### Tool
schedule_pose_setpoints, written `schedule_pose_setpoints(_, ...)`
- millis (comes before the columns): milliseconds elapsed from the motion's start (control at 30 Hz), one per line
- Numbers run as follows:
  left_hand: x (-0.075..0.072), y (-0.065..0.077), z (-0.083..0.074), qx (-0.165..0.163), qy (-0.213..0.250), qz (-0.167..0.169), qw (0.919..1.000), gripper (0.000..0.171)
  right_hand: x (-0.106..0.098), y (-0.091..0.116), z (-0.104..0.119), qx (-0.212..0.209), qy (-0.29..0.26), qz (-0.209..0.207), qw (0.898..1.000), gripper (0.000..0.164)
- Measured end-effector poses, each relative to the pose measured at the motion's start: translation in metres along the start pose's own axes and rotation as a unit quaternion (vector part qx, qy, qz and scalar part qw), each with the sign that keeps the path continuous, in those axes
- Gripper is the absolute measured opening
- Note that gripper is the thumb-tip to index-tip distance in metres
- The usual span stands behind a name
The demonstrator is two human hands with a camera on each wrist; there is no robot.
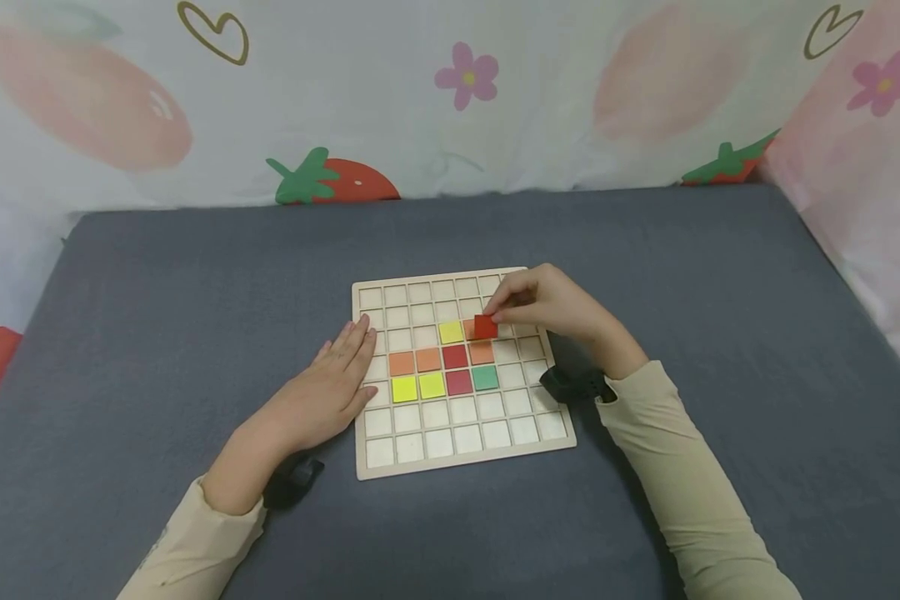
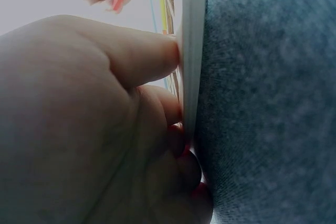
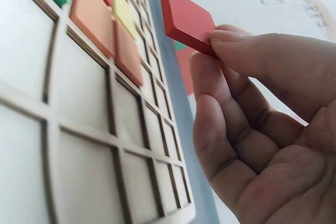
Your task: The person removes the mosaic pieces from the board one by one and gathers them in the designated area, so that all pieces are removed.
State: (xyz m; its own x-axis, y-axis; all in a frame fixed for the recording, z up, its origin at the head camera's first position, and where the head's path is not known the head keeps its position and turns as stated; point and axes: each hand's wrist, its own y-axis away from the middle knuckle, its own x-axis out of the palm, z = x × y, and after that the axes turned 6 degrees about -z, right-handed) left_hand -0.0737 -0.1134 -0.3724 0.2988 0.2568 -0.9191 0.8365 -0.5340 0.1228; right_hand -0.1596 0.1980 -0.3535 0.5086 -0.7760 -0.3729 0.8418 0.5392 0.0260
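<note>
My right hand (image 1: 555, 304) pinches a red square tile (image 3: 190, 18) by one edge between thumb and fingertips, raised over the wooden grid board (image 1: 437, 442). In the head view the tile partly covers an orange tile (image 1: 468, 330). My left hand (image 1: 326, 387) rests on the board's left edge with fingers straight; in the left wrist view its thumb (image 2: 152, 59) touches the rim. Set in the board's middle squares are several tiles: yellow (image 1: 450, 332), orange (image 1: 401, 364), red (image 1: 455, 357) and a green one (image 1: 485, 377).
The board lies slightly turned on a dark grey cloth-covered table (image 1: 217, 283). A white curtain (image 1: 540, 125) printed with fruit and flowers hangs behind the table. Black wrist cameras (image 1: 292, 481) are strapped near both sleeves.
</note>
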Motion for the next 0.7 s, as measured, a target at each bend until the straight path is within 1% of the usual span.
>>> schedule_pose_setpoints(133,-0.002,0.001,-0.001,-0.004,0.001,0.004,1.0000,0.064,-0.007,0.003,0.000,0.000,-0.003,0.000,1.000,0.008)
schedule_pose_setpoints(233,-0.003,0.001,0.000,-0.005,0.001,0.006,1.0000,0.064,-0.013,0.006,0.000,0.007,-0.016,0.002,1.000,0.008)
schedule_pose_setpoints(467,-0.003,0.001,0.000,-0.001,0.002,0.003,1.0000,0.063,-0.025,0.012,-0.003,0.021,-0.033,0.000,0.999,0.008)
schedule_pose_setpoints(700,-0.001,0.000,-0.001,0.000,0.005,0.003,1.0000,0.064,-0.033,0.017,-0.007,0.026,-0.022,-0.002,0.999,0.008)
